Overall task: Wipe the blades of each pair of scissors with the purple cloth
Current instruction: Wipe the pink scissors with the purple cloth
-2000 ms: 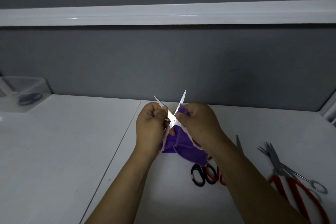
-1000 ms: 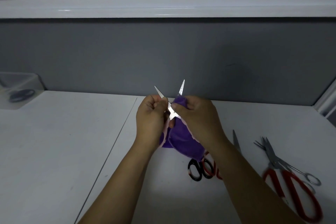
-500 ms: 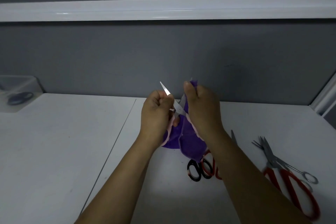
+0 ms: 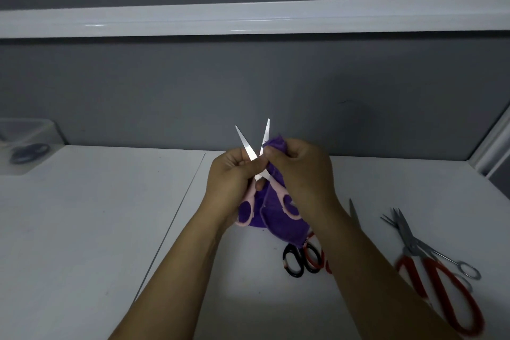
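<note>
Above the white table I hold a small pair of pink-handled scissors (image 4: pixel 249 148) with its two silver blades spread open and pointing up. My left hand (image 4: pixel 230 182) grips it at the pivot and the left handle. My right hand (image 4: pixel 299 171) pinches the purple cloth (image 4: pixel 276 210) around the lower part of the right blade. The cloth hangs down behind the pink handles.
Black-and-red-handled scissors (image 4: pixel 302 258) lie under my right forearm. Large red-handled scissors (image 4: pixel 441 284) and thin all-metal scissors (image 4: pixel 430 248) lie at the right. A clear plastic box (image 4: pixel 23 146) holding dark scissors stands at the far left. A grey wall rises behind the table.
My right hand with the cloth has slid back down the right blade from its tip, so the tip shows again. The blades stay spread.
</note>
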